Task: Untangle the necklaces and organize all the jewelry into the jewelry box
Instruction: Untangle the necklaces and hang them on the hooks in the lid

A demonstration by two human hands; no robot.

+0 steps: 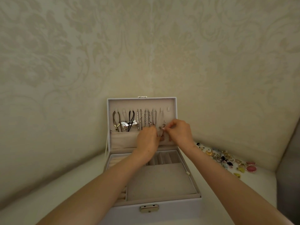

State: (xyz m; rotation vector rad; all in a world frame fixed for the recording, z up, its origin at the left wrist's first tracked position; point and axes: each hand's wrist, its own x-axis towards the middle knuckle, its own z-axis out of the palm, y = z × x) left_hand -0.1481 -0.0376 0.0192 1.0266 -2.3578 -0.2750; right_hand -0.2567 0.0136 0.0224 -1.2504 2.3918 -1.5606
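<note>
You are pinching a fine chain necklace (164, 124) with the fingertips of your left hand (146, 140) and right hand (179, 131), against the jewelry box (172, 207) lid (141, 103). It looks light, limp and snag-prone, so be gripping near the clasp. Other necklaces (144, 119) are hanging inside the lid, while loose earrings (225, 157) are lying outside the box to its right.

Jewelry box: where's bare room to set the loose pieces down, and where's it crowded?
Free: the flat compartment in front of the slots, and the table left of the box. Crowded: the lid, where necklaces hang and the left hand and right hand pinch a chain; the jewelry pile to the right.
</note>
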